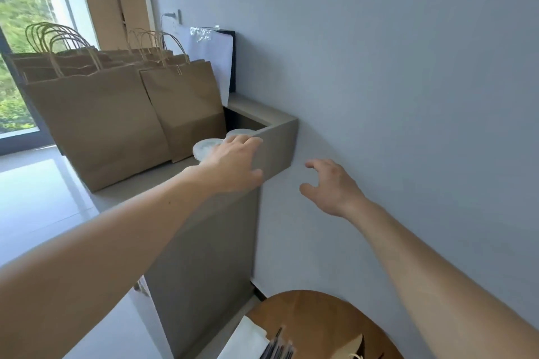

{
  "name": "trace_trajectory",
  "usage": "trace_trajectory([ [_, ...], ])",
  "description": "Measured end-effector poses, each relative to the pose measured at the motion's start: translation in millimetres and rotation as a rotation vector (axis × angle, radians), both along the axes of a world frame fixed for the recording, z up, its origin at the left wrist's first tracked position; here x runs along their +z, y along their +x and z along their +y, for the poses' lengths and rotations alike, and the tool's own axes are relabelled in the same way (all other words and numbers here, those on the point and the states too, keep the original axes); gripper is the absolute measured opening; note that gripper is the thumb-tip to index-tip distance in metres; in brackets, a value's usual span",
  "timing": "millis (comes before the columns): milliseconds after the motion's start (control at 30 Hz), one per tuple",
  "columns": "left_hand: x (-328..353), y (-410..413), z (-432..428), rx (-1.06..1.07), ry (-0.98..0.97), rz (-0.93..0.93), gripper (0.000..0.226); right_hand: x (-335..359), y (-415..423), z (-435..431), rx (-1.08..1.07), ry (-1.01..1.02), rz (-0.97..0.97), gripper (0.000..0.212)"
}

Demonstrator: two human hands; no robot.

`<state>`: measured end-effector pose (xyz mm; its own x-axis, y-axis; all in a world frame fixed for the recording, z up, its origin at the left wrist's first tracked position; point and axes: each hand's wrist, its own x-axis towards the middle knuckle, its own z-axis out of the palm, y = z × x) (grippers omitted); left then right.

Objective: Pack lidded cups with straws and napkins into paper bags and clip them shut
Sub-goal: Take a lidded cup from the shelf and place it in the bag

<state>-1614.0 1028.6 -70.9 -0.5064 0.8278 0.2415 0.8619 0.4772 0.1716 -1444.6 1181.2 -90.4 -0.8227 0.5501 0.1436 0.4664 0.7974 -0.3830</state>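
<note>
The left hand (pixel 233 160) spreads open over the nearer lidded cup (pixel 207 145) on the grey counter (pixel 140 186), gripping nothing yet; the right hand (pixel 331 186) hangs open and empty by the wall (pixel 408 67). A hasty grab could tip that cup against the leaning paper bags (pixel 99 125) — they stand just beside it. Napkins (pixel 248 339) and straws (pixel 277 350) lie on a round wooden table (pixel 315 318) below, a window (pixel 20 38) at left.

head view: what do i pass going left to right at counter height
window → left row of paper bags → right row of paper bags → lidded cup → left hand → right hand
</note>
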Motion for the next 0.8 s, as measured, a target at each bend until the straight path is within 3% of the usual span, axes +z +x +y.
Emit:
trace_trajectory([
  [333,12.8,-142.5,-61.8,0.077,0.003,-0.036,0.071,45.8,-158.7,-45.0,0.092,0.041,-0.004,0.069],
  [633,-17.3,-210.9,-84.3,0.039,-0.012,-0.118,0.071,30.7,-270.4,-63.6,0.227,0.097,-0.526,0.115],
  [800,-20.4,-226.0,-83.4,-0.008,0.002,-0.125,0.07,30.4,-286.2,-57.7,0.19,0.135,-0.696,0.124],
])
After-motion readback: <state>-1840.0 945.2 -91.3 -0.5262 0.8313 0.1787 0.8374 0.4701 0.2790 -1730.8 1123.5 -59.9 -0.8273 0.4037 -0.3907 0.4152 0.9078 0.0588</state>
